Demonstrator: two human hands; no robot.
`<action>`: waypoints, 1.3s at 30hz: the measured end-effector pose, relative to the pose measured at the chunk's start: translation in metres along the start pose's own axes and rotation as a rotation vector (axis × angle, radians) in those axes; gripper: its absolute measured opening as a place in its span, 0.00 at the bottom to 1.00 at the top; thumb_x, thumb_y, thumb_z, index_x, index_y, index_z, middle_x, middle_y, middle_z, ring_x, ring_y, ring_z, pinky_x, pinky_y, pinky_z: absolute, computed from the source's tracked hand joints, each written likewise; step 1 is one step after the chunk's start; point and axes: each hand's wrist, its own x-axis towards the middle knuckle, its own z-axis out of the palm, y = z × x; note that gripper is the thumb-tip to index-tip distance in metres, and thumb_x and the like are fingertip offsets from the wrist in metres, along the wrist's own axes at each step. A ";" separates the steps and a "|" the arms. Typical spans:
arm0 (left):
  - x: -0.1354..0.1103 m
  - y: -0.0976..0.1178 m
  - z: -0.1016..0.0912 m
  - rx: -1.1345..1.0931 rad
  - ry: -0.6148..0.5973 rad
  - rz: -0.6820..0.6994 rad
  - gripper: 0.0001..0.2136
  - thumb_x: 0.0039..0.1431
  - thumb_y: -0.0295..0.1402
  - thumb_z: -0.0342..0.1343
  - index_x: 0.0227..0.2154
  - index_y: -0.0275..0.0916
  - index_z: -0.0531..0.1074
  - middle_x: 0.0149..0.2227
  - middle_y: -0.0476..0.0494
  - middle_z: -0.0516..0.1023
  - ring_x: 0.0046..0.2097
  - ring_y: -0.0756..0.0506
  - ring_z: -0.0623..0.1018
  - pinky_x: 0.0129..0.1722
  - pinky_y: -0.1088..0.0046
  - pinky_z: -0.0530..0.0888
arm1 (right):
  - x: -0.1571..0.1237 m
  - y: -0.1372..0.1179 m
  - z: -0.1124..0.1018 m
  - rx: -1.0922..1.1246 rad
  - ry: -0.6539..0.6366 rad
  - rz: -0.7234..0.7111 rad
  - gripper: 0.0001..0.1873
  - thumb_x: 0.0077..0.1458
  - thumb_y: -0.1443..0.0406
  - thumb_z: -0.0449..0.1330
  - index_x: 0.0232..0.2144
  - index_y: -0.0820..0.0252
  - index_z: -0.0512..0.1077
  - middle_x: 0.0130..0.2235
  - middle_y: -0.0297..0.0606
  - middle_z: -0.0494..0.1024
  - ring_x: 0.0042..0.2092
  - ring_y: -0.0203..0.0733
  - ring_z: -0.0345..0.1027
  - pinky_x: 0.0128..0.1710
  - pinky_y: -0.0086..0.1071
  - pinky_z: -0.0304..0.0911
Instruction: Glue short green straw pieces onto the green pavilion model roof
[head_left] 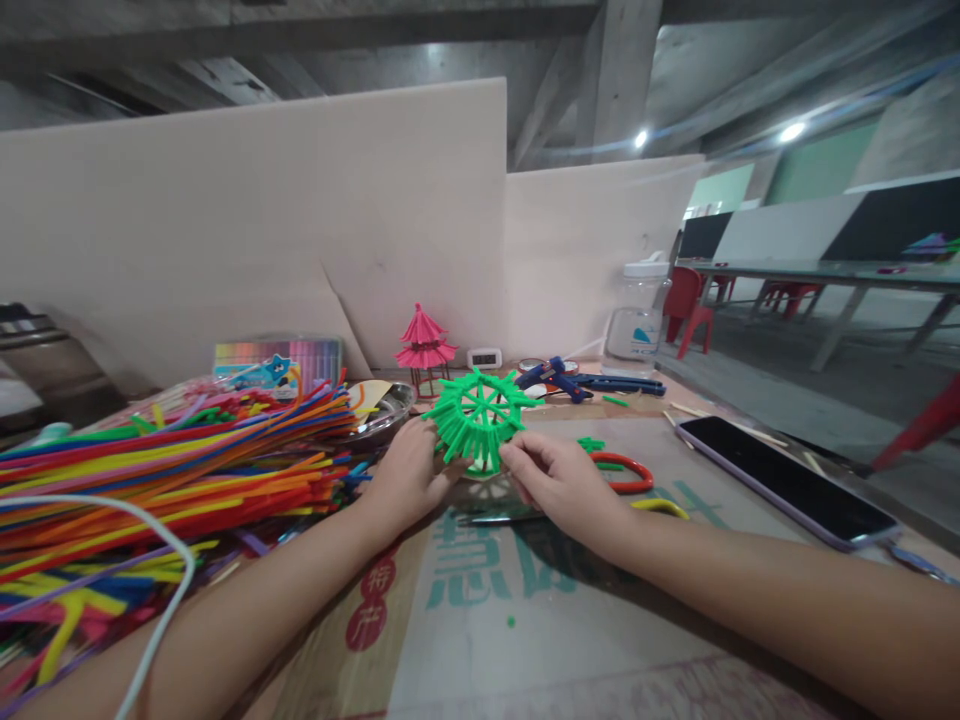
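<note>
A bright green round frame made of pipe cleaners (pixel 480 415), with spokes at its centre and short rods sticking out around its rim, is tilted toward me above the cardboard. At its left edge, my left hand (pixel 409 468) is closed on it, the fingertips partly hidden behind the rods. My right hand (pixel 551 475) pinches the lower right edge between thumb and forefinger. Scissors with orange and yellow handles (pixel 626 472) lie partly under my right hand. Just behind them are a few short green pipe-cleaner pieces (pixel 592 444).
Many coloured pipe cleaners (pixel 165 480) are heaped at left, crossed by a white cable (pixel 169 540). Behind stand a pink pagoda model (pixel 425 345), a small digital clock (pixel 484 358), a blue glue gun (pixel 555 378) and a plastic bottle (pixel 637 315). A phone (pixel 784 480) lies at right.
</note>
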 end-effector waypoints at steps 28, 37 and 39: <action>-0.002 -0.002 0.002 -0.029 -0.012 -0.046 0.13 0.62 0.42 0.54 0.40 0.37 0.72 0.43 0.34 0.77 0.49 0.35 0.76 0.52 0.51 0.73 | 0.002 0.006 -0.019 -0.420 -0.014 -0.380 0.08 0.64 0.66 0.53 0.35 0.56 0.72 0.27 0.32 0.74 0.27 0.37 0.64 0.29 0.30 0.54; 0.000 -0.006 0.006 -0.198 -0.023 -0.323 0.14 0.61 0.41 0.57 0.44 0.39 0.70 0.39 0.40 0.80 0.43 0.40 0.80 0.44 0.62 0.76 | -0.002 0.023 -0.011 -0.353 -0.042 -0.235 0.10 0.68 0.63 0.46 0.34 0.55 0.64 0.29 0.33 0.70 0.30 0.40 0.64 0.30 0.32 0.57; -0.001 -0.007 0.007 -0.214 -0.028 -0.345 0.14 0.61 0.42 0.57 0.44 0.39 0.70 0.39 0.40 0.80 0.42 0.40 0.80 0.43 0.63 0.77 | 0.005 0.027 -0.011 -0.273 0.030 -0.155 0.15 0.69 0.58 0.45 0.30 0.54 0.60 0.26 0.31 0.66 0.28 0.40 0.62 0.29 0.31 0.56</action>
